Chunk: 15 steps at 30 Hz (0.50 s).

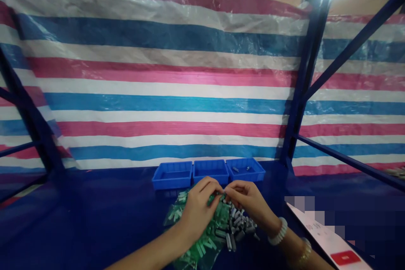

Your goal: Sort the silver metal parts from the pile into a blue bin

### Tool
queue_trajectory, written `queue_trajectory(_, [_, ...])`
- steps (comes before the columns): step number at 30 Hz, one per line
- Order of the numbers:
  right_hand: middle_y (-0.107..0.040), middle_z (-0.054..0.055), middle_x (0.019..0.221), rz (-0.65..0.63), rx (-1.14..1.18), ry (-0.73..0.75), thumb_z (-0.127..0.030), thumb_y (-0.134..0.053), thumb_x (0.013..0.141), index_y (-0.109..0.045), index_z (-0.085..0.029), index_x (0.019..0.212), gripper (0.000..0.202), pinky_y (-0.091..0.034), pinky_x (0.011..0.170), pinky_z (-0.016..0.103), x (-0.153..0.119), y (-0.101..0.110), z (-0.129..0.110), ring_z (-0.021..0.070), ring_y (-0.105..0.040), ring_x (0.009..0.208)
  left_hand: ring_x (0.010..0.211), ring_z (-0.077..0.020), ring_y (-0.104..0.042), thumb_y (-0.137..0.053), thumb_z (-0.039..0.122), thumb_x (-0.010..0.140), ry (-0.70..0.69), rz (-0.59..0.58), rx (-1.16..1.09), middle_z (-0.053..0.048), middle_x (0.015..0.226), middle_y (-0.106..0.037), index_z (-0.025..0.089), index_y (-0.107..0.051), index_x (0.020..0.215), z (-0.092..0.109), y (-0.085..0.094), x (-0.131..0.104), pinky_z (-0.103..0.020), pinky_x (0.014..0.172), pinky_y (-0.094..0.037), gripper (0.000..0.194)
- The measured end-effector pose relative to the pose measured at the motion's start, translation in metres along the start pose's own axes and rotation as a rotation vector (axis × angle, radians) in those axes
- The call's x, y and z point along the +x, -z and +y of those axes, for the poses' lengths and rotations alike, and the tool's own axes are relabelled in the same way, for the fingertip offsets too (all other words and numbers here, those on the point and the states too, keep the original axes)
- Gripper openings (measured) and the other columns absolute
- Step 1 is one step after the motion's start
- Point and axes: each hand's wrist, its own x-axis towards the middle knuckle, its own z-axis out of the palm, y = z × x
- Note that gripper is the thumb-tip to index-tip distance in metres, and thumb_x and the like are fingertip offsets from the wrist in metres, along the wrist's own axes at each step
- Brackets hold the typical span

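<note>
- Left hand [198, 209], right hand [249, 200]: fingers bunched narrow, tips nearly meeting above the pile; can't tell what, if anything, they pinch.
- Beneath: small green strips [202, 248] on thin clear plastic; probably light.
- Beside: short silver metallic cylinders [233, 241]; likely stiff, slick, prone to roll. Best pinched mid-barrel.
- Beyond: three blue plastic trays [172, 183]; two small pieces [248, 168] in the rightmost.

We see pink, white and blue stripes on the sheet [171, 105], plain blue bins [210, 177] on a darker blue desk [120, 215], green pieces [202, 247] and silvery-grey ones [239, 221].
</note>
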Motion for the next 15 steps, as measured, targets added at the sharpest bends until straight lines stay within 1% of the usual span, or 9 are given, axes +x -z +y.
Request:
queue_trajectory(2, [-0.062, 0.001, 0.064, 0.07, -0.13, 0.124, -0.035, -0.069, 0.077, -0.067, -0.017, 0.08, 0.018, -0.04, 0.05, 0.024, -0.002, 0.002, -0.003, 0.0122, -0.052, 0.054, 0.076, -0.0165, -0.062, -0.058, 0.011, 0.078, 0.152, 0.023, -0.116, -0.004, 0.084, -0.063, 0.018, -0.062, 0.084, 0.0, -0.002, 0.001, -0.029, 0.069, -0.052, 0.011])
queue_trajectory(4, [-0.06, 0.002, 0.068, 0.112, -0.329, 0.33, -0.027, -0.067, 0.078, -0.068, -0.019, 0.086, 0.011, -0.043, 0.055, 0.026, -0.006, 0.002, -0.008, 0.0142, -0.054, 0.06, 0.078, -0.018, -0.065, -0.06, 0.014, 0.076, 0.331, -0.002, -0.27, -0.004, 0.082, -0.066, 0.018, -0.065, 0.084, 0.0, -0.004, 0.002, -0.03, 0.07, -0.053, 0.01])
queue_trajectory(6, [-0.058, 0.003, 0.073, 0.091, -0.502, 0.54, -0.02, -0.064, 0.079, -0.069, -0.02, 0.089, 0.011, -0.045, 0.058, 0.027, -0.011, 0.0, -0.011, 0.0155, -0.055, 0.065, 0.079, -0.0187, -0.066, -0.061, 0.013, 0.074, 0.489, -0.054, -0.451, -0.003, 0.077, -0.069, 0.017, -0.066, 0.08, 0.001, -0.006, 0.001, -0.031, 0.073, -0.053, 0.009])
queue_trajectory(8, [-0.056, 0.004, 0.08, 0.032, -0.591, 0.694, -0.015, -0.062, 0.081, -0.069, -0.022, 0.094, 0.016, -0.046, 0.061, 0.027, -0.014, -0.002, -0.013, 0.0161, -0.056, 0.07, 0.076, -0.0174, -0.066, -0.06, 0.009, 0.069, 0.649, -0.093, -0.66, -0.002, 0.072, -0.068, 0.015, -0.067, 0.077, 0.003, -0.009, -0.002, -0.031, 0.076, -0.052, 0.013])
queue_trajectory(10, [-0.054, 0.004, 0.081, -0.009, -0.625, 0.78, -0.013, -0.061, 0.083, -0.067, -0.022, 0.099, 0.02, -0.046, 0.058, 0.026, -0.016, -0.004, -0.013, 0.0153, -0.056, 0.07, 0.075, -0.0154, -0.066, -0.056, 0.003, 0.063, 0.828, -0.091, -0.868, -0.002, 0.072, -0.068, 0.014, -0.067, 0.078, 0.006, -0.011, -0.006, -0.031, 0.08, -0.051, 0.021])
queue_trajectory(12, [-0.056, 0.004, 0.08, -0.02, -0.635, 0.816, -0.013, -0.061, 0.084, -0.066, -0.023, 0.101, 0.02, -0.046, 0.058, 0.026, -0.016, -0.004, -0.012, 0.0153, -0.056, 0.069, 0.076, -0.0143, -0.065, -0.052, -0.001, 0.059, 0.965, -0.025, -1.018, -0.002, 0.075, -0.067, 0.013, -0.066, 0.08, 0.009, -0.011, -0.009, -0.031, 0.082, -0.051, 0.029])
queue_trajectory(13, [-0.058, 0.004, 0.08, -0.013, -0.629, 0.82, -0.014, -0.062, 0.084, -0.065, -0.022, 0.1, 0.019, -0.047, 0.06, 0.027, -0.015, -0.004, -0.011, 0.016, -0.057, 0.071, 0.077, -0.0142, -0.066, -0.05, -0.002, 0.057, 0.991, 0.026, -1.052, -0.003, 0.076, -0.067, 0.013, -0.065, 0.08, 0.012, -0.011, -0.01, -0.031, 0.083, -0.05, 0.032])
queue_trajectory(15, [-0.062, 0.004, 0.08, 0.033, -0.605, 0.79, -0.015, -0.064, 0.083, -0.064, -0.021, 0.095, 0.014, -0.049, 0.064, 0.028, -0.014, -0.001, -0.01, 0.017, -0.059, 0.074, 0.082, -0.0156, -0.066, -0.048, -0.004, 0.055, 0.957, 0.125, -1.037, -0.004, 0.079, -0.068, 0.014, -0.064, 0.081, 0.016, -0.01, -0.01, -0.03, 0.085, -0.049, 0.035])
